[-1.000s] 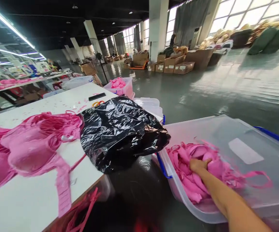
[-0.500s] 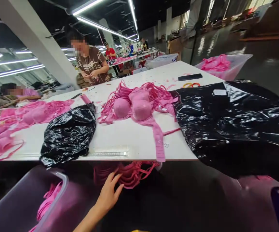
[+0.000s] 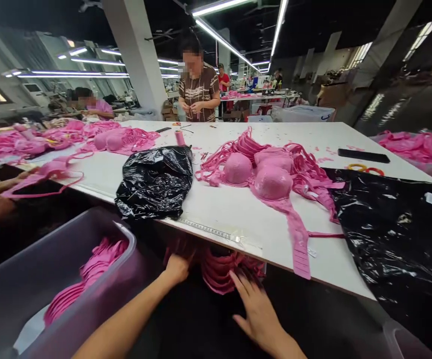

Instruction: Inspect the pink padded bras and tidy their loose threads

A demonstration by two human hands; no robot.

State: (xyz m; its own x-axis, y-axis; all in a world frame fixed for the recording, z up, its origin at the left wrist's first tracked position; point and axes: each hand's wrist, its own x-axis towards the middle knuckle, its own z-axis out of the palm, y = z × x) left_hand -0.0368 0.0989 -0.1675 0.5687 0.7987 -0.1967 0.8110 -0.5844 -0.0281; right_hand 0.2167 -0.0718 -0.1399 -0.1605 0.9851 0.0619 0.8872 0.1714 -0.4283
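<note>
Left grip (image 3: pixel 177 269): fingers obscured under the worktop (image 3: pixel 223 209) edge; whether clenched cannot be determined. Pink garment stack (image 3: pixel 218 273): beneath that edge, between both grips, long axis roughly along it, curved layers facing the wearer. Right grip (image 3: pixel 256 306): released, fingers extended, fingertips at the stack's right part.

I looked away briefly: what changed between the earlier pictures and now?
The right hand, among loose pink pieces at the right a second ago, has come leftward, open, to the pink stack under the table. The left hand, at that stack half a second ago, has shifted left; its grip is unclear. The bras on the table and the smaller black bag stay put.
</note>
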